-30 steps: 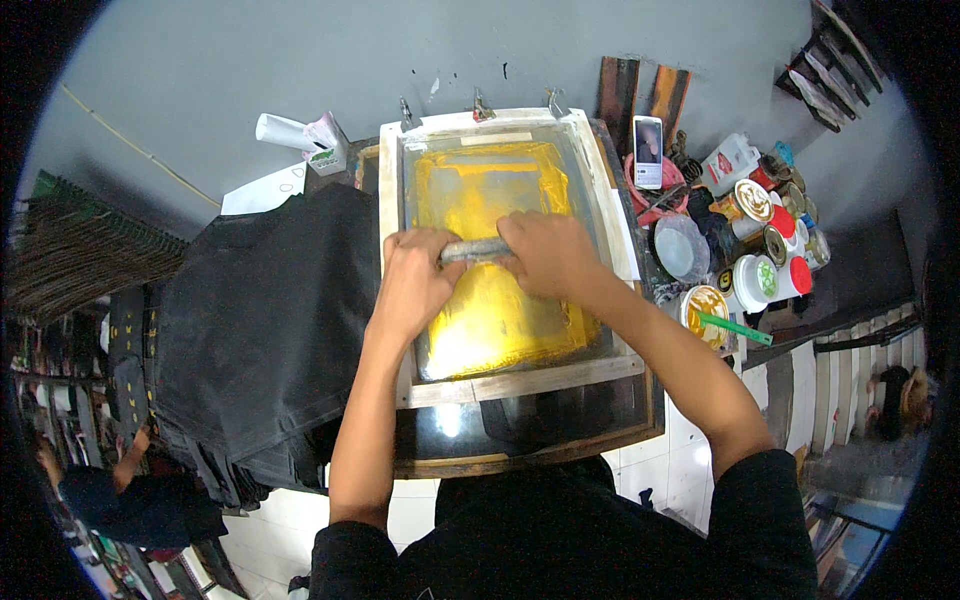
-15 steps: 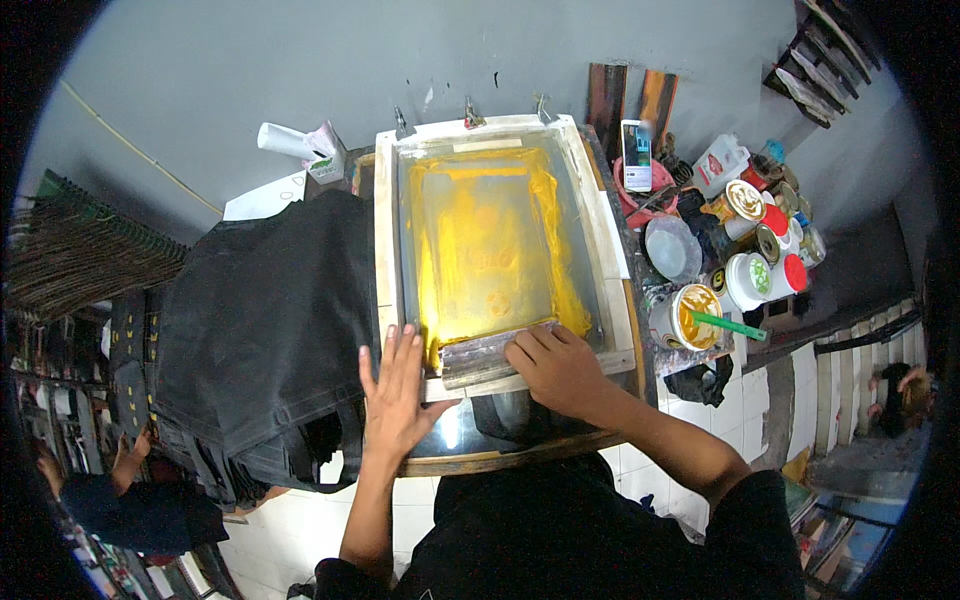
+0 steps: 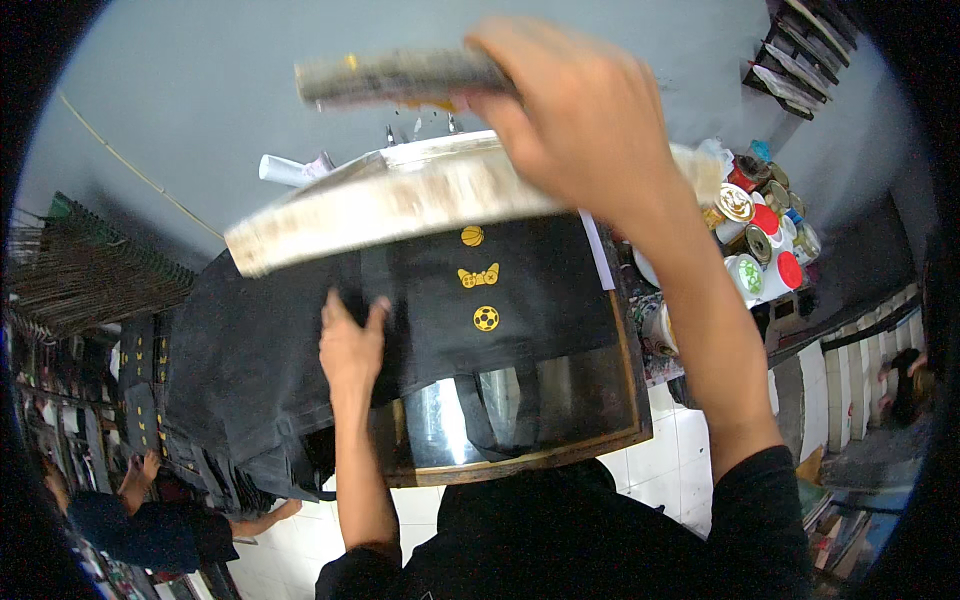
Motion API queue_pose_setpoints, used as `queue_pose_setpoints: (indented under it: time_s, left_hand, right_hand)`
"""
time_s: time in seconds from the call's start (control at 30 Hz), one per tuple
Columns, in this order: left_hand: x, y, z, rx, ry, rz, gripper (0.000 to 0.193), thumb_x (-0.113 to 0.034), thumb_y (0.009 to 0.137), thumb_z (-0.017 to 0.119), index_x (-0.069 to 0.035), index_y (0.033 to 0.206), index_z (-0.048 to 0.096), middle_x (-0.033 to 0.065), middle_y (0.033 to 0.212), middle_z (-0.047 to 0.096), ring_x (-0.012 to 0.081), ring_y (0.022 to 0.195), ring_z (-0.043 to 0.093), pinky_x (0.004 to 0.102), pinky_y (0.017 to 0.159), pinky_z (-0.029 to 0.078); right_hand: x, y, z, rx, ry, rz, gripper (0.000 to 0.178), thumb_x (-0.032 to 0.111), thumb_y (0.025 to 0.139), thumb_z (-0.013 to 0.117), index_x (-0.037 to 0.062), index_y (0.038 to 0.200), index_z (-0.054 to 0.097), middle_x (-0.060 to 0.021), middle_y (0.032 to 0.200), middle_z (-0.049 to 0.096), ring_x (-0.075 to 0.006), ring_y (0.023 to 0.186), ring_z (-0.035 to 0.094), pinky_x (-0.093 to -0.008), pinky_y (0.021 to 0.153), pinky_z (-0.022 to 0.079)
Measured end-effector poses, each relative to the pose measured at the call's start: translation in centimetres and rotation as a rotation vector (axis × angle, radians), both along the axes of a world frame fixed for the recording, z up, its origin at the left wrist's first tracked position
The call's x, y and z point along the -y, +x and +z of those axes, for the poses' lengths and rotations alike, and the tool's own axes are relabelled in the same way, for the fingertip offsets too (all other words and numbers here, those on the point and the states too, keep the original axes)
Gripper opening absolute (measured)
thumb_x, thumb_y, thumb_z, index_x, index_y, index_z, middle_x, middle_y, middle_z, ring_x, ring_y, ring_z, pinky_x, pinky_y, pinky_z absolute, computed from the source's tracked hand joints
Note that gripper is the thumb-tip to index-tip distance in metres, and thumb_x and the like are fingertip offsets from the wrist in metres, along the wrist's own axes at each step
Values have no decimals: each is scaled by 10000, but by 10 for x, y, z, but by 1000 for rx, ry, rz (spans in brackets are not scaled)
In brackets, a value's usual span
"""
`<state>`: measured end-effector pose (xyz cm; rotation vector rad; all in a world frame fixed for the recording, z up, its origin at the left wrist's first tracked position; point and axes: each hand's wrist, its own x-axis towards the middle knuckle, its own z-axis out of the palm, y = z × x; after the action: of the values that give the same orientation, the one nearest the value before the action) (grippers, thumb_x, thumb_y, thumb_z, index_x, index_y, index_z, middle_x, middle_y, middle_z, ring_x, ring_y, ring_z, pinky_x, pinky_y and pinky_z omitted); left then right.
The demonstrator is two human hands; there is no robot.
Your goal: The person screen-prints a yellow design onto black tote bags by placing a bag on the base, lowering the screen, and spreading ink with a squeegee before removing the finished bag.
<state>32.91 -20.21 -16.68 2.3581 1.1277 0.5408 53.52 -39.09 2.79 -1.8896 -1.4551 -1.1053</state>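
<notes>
Right hand (image 3: 590, 130): its grip is clasping a scraper (image 3: 400, 78) up above the frame.
Left hand (image 3: 350, 345): its grip is standing open over black cloth (image 3: 240, 340) (touching or not, I cannot tell).
Frame (image 3: 380, 205): no longer lying flat, it is tilting upward.
Bag (image 3: 560, 300): it is lying uncovered on the worktop (image 3: 590, 400), now showing yellow pictures (image 3: 478, 277).

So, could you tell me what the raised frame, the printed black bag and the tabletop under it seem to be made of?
Frame: probably matte wood, pale and blotchy, though blurred. Black bag: dull, likely fabric, given its limp straps. Tabletop: glossy, perhaps glass or plastic; it mirrors light.
</notes>
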Motion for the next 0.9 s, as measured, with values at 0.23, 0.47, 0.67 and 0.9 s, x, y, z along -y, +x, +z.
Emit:
queue_pose_setpoints:
  time_s: [0.23,0.47,0.67,0.9]
  left_hand:
    - [-21,16,-36,-375,-139,104,658,-388,753,874,64,1155,614,275,1227,675,457,1112,666,497,944,533]
    - [-41,-10,14,145,-134,-60,315,-259,904,739,41,955,658,185,767,638,202,730,572,387,720,488]
    - [-168,-161,115,-401,462,313,463,-273,881,777,23,1198,614,243,1088,723,424,1012,699,467,844,548]
    - [-77,-68,50,-200,828,-110,672,-322,889,736,-35,1449,503,196,1538,466,401,1471,363,572,1215,222]
  right_hand:
    - [-29,43,67,-243,-165,-64,193,128,921,598,-28,1013,666,-238,940,725,-359,870,702,-470,816,563]
    - [-45,77,77,-156,-95,-41,314,202,859,701,-13,1089,683,-278,1012,711,-447,979,679,-505,869,534]
    - [-46,86,90,-153,-98,-87,324,219,842,721,-12,1069,704,-273,1039,711,-445,1011,672,-505,890,529]
    - [-53,86,81,-87,-62,-44,352,212,824,714,-28,1081,706,-283,1063,705,-445,1025,669,-498,907,529]
